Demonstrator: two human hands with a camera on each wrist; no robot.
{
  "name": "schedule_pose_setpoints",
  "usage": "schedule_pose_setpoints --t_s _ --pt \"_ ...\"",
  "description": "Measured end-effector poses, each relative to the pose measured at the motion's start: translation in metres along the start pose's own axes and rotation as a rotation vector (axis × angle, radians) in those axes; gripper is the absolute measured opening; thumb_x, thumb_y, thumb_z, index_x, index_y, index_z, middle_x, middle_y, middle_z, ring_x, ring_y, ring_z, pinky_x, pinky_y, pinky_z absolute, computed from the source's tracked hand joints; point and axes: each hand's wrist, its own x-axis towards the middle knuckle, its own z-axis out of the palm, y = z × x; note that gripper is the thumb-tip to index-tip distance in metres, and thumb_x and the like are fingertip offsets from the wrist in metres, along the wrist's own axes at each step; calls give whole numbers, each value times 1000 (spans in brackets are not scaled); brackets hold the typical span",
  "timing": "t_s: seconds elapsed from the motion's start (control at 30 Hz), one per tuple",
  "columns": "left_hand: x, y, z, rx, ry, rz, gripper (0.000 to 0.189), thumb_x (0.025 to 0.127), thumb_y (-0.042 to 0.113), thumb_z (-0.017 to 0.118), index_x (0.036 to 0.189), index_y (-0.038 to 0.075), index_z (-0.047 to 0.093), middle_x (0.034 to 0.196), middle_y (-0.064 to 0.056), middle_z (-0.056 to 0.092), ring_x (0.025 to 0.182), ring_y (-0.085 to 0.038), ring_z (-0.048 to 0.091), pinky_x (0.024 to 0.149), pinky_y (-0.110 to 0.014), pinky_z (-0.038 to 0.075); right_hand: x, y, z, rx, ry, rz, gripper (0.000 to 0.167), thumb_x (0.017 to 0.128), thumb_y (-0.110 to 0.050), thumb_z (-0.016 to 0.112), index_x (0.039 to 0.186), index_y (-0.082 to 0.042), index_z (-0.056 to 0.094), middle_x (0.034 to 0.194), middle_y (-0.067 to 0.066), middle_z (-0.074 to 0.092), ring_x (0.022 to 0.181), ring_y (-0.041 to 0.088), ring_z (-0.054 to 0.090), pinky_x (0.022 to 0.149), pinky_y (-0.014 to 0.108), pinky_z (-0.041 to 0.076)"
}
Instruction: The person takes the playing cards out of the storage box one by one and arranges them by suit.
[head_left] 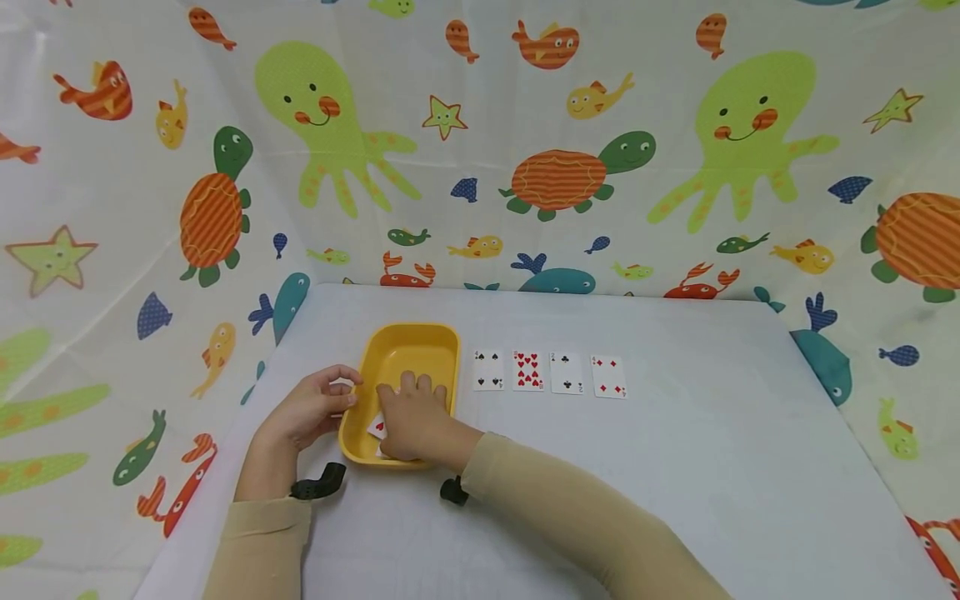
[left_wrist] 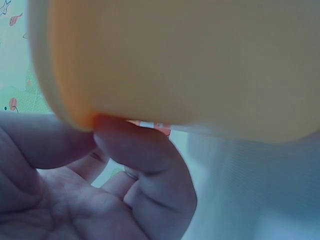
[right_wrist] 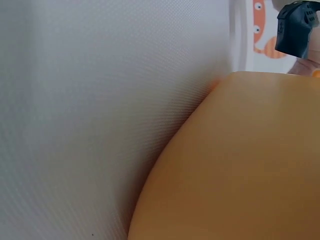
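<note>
In the head view a yellow plastic tray (head_left: pixel 416 335) sits on the white table. My left hand (head_left: pixel 303 408) pinches its left rim between thumb and finger; the left wrist view shows this grip on the tray wall (left_wrist: pixel 175 60) close up. My right hand (head_left: pixel 420 417) reaches down into the tray, over some playing cards. One card with a red heart (head_left: pixel 377 427) peeks out beside that hand. The right fingertips are hidden, so whether they hold a card does not show. In the right wrist view the outer tray wall (right_wrist: pixel 240 165) blocks the hand.
Right of the tray, several playing cards lie face up in a row: a four of spades (head_left: pixel 488 371), a card with many hearts (head_left: pixel 528 371), a two of clubs (head_left: pixel 566 373) and a four of diamonds (head_left: pixel 609 377). A sea-animal curtain (head_left: pixel 465 233) stands behind the table.
</note>
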Motion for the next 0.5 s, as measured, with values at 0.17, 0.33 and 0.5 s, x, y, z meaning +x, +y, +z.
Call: schedule_pose_setpoints --t_s 0.17,0.33,0.5 --pt "0 0 0 -5 4 5 32 105 14 68 134 7 58 95 -3 65 89 -19 64 79 -26 62 0 1 -4 12 23 -37 79 87 -49 83 156 -33 48 134 2 52 118 24 44 96 45 41" --pt "-1 0 0 -6 -1 12 29 105 13 68 132 8 58 93 -3 65 87 -19 64 78 -26 62 -1 3 -10 13 30 -64 82 86 -47 86 157 -37 47 137 2 52 121 24 44 98 46 41" --pt "-1 0 -1 -8 -4 13 27 105 13 68 130 9 59 93 -3 66 88 -19 65 78 -26 62 -2 5 -14 37 31 -87 85 87 -47 87 160 -39 45 146 2 50 127 27 45 102 48 42"
